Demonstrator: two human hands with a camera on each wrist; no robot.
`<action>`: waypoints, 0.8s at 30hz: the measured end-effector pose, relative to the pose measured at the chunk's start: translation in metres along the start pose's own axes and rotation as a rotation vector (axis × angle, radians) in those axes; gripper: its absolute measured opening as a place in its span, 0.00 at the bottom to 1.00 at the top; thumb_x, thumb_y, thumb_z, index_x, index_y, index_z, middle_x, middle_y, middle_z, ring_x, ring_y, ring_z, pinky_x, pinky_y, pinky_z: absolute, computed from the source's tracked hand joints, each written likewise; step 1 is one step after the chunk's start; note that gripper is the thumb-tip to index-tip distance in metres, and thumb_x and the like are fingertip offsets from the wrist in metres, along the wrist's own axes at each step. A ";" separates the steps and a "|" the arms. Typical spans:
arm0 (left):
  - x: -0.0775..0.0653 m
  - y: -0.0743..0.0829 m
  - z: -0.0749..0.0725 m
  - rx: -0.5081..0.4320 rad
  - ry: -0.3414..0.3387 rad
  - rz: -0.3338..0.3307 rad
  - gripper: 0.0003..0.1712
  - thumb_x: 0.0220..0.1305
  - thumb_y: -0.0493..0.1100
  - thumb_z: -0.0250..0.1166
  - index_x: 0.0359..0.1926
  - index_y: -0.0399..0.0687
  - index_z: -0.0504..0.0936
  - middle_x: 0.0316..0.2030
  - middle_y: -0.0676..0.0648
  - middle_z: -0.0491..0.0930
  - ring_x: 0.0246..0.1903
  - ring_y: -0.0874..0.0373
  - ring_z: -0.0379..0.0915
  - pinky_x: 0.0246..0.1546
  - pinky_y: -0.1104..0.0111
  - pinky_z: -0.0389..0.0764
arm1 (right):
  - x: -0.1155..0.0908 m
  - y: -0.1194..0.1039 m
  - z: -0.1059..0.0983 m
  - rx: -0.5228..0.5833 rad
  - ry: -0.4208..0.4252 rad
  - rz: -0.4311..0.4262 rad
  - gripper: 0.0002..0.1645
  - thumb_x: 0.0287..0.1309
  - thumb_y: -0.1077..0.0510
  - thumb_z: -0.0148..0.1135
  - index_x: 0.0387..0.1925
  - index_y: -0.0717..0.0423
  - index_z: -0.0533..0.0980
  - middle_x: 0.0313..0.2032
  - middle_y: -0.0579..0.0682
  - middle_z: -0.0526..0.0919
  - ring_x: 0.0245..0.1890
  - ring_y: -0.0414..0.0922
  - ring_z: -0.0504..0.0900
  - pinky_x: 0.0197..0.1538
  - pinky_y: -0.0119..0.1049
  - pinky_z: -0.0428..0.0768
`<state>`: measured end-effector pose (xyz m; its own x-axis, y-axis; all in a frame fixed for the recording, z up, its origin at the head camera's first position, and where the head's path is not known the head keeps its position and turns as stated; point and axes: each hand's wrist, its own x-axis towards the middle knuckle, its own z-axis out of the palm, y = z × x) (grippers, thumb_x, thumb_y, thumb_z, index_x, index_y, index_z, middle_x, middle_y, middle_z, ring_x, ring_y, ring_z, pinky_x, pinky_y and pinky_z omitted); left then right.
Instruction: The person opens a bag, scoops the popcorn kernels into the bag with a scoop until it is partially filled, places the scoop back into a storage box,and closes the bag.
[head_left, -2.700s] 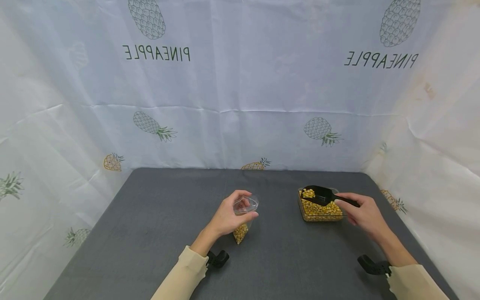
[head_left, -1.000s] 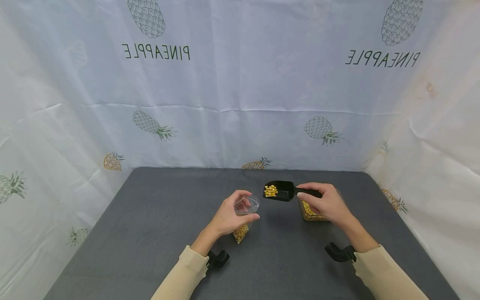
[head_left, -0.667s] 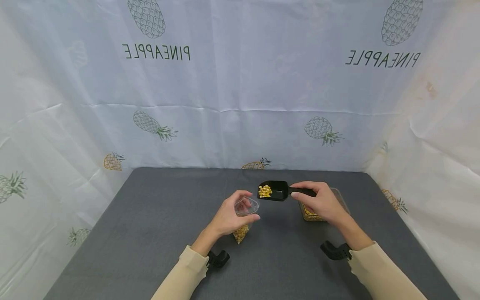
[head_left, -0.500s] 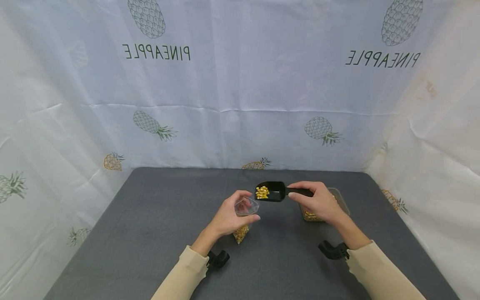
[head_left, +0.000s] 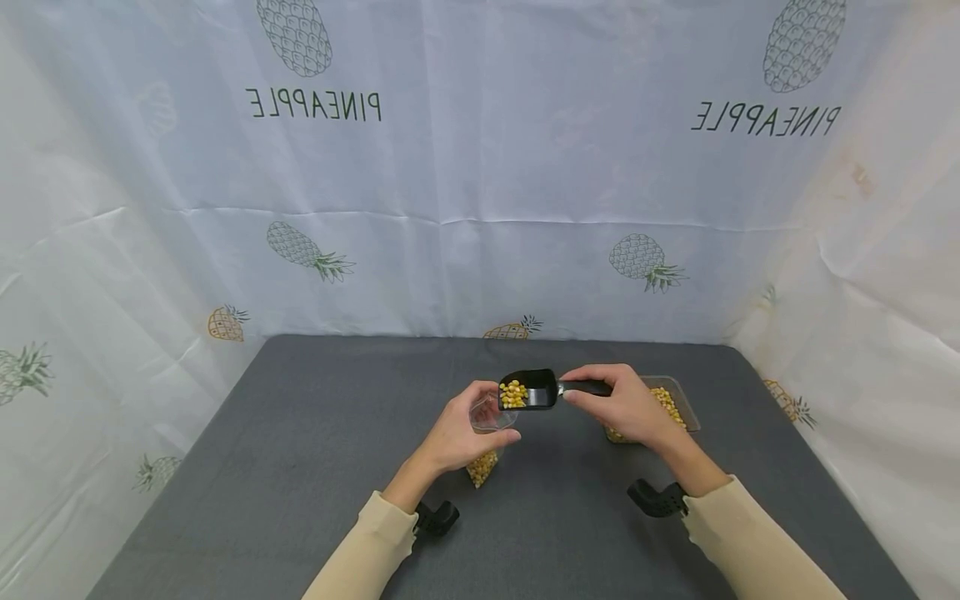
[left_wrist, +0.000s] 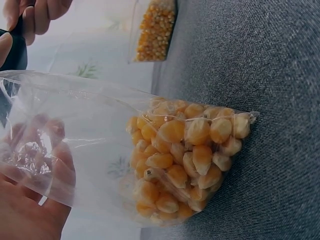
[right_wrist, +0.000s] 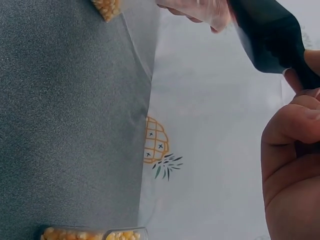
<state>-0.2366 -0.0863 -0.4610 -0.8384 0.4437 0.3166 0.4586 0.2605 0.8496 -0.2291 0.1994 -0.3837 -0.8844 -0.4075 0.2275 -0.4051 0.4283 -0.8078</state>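
Observation:
My left hand (head_left: 456, 431) holds the mouth of a clear plastic bag (head_left: 483, 471) spread between thumb and fingers. In the left wrist view, corn kernels (left_wrist: 180, 160) fill the bag's pointed bottom, which stands on the table. My right hand (head_left: 628, 407) grips the handle of a black scoop (head_left: 543, 390), with a small heap of yellow kernels (head_left: 513, 395) near its front lip. That lip overlaps the bag's opening in the head view. From the right wrist, the scoop's underside (right_wrist: 272, 37) shows close to the bag's upper part.
A clear rectangular container (head_left: 693, 419) of corn kernels stands on the grey table (head_left: 337, 433) at the right, partly hidden behind my right hand. A white curtain (head_left: 480, 167) with pineapple prints encloses the back and sides. Each wrist carries a black camera mount (head_left: 657, 498).
The scoop has lifted out of the corn container and moved left with kernels in it, to over the bag's mouth. My left hand and the bag have stayed nearly still.

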 end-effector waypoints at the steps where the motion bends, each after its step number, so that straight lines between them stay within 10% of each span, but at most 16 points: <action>1: 0.000 0.000 0.000 0.000 -0.002 -0.001 0.36 0.62 0.48 0.75 0.67 0.45 0.70 0.45 0.37 0.79 0.39 0.57 0.75 0.43 0.63 0.80 | 0.001 0.000 0.001 -0.010 0.000 -0.010 0.15 0.68 0.56 0.66 0.53 0.57 0.84 0.14 0.44 0.70 0.11 0.37 0.57 0.19 0.37 0.68; 7: 0.000 0.000 -0.001 -0.001 -0.004 0.001 0.37 0.62 0.48 0.75 0.67 0.44 0.70 0.39 0.42 0.78 0.36 0.58 0.73 0.43 0.63 0.81 | 0.004 -0.001 0.004 -0.037 -0.016 -0.032 0.13 0.67 0.57 0.67 0.50 0.56 0.85 0.38 0.51 0.84 0.16 0.39 0.62 0.25 0.37 0.70; 24: 0.001 0.002 0.000 -0.073 -0.022 -0.022 0.36 0.62 0.45 0.76 0.67 0.48 0.70 0.58 0.47 0.78 0.55 0.53 0.78 0.52 0.62 0.82 | 0.012 -0.015 0.008 -0.069 -0.117 -0.047 0.14 0.67 0.58 0.67 0.51 0.58 0.84 0.44 0.54 0.84 0.26 0.43 0.76 0.30 0.37 0.77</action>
<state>-0.2364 -0.0853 -0.4587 -0.8410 0.4576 0.2888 0.4170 0.2080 0.8848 -0.2324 0.1818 -0.3731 -0.8327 -0.5180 0.1956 -0.4637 0.4592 -0.7577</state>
